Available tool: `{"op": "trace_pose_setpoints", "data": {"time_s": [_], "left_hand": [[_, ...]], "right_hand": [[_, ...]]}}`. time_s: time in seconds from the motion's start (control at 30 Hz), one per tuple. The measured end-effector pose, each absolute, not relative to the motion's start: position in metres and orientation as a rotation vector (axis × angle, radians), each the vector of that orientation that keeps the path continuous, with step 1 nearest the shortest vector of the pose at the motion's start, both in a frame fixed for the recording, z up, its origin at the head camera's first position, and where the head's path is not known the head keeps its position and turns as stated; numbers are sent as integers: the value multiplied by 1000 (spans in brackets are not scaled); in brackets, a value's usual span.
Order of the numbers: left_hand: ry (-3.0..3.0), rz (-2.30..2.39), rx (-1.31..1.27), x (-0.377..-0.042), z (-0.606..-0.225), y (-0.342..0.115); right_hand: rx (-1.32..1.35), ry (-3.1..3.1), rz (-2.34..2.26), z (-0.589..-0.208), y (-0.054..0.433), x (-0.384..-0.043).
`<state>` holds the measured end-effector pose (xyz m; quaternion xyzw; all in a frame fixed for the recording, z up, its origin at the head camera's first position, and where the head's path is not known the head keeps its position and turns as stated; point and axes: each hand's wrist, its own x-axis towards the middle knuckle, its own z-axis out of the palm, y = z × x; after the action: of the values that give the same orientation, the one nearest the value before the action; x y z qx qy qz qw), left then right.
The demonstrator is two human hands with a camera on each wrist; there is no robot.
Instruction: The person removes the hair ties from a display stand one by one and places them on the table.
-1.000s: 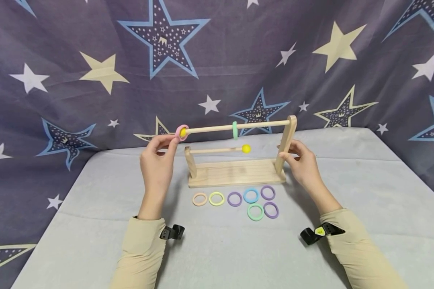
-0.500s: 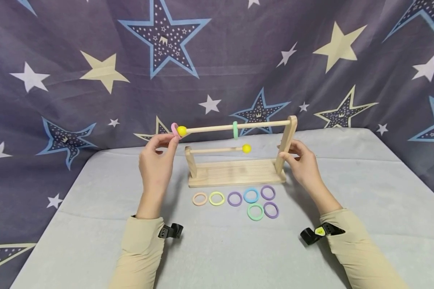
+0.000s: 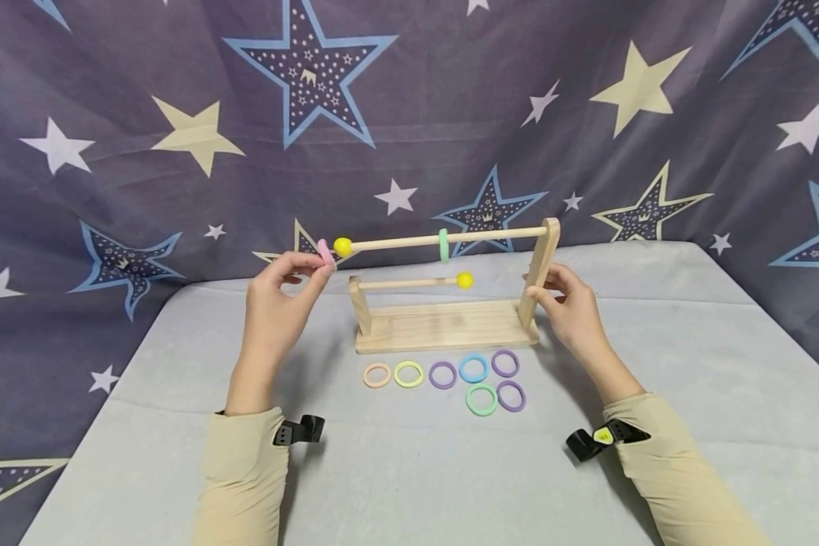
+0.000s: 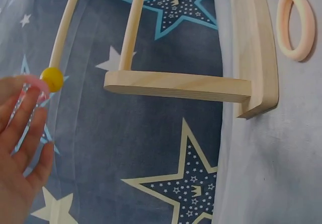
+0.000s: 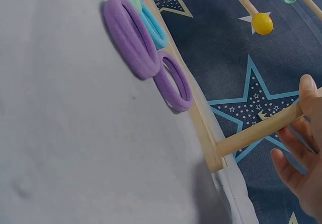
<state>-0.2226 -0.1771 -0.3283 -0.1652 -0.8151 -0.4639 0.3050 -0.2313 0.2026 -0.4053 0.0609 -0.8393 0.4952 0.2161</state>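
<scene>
My left hand (image 3: 273, 311) pinches a pink hair tie (image 3: 325, 253) between thumb and fingertips. The tie is off the rod, just left of the yellow ball (image 3: 343, 246) at the end of the upper rod (image 3: 396, 243). In the left wrist view, the pink hair tie (image 4: 37, 85) appears close beside the yellow ball (image 4: 52, 79). My right hand (image 3: 573, 307) grips the right post (image 3: 541, 265) of the wooden stand (image 3: 444, 326). A green hair tie (image 3: 444, 246) hangs around the middle of the upper rod. The lower rod (image 3: 409, 284) carries no tie and ends in another yellow ball (image 3: 465, 280).
In front of the stand lie several hair ties: peach (image 3: 377, 375), yellow (image 3: 409, 374), blue (image 3: 474, 368), green (image 3: 481, 400) and purple ones (image 3: 442, 375). A grey cloth (image 3: 409, 470) covers the table. Behind it hangs a star-patterned curtain (image 3: 409, 114).
The pink hair tie was around the upper rod's yellow ball; my left hand has drawn it off to the left and shifted left. My right hand stays on the post.
</scene>
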Motion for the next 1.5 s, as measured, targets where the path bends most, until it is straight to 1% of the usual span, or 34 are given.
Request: {"op": "trace_pose_setpoints", "data": {"time_s": [0.23,0.93,1.23,1.5], "left_hand": [[-2176,-1349,-603,-219,-326,-174],[-2441,-1413,-900,-215,-335,-156],[-2552,-1396,-983,-213,-341,-144],[-2575,-1389,-1002,-212,-345,-135]], "right_hand": [[179,-2304,1408,-405,202,-230],[186,-2301,1404,-404,201,-230],[187,-2300,1407,-405,202,-232],[172,-2303,1415,-403,201,-229]]}}
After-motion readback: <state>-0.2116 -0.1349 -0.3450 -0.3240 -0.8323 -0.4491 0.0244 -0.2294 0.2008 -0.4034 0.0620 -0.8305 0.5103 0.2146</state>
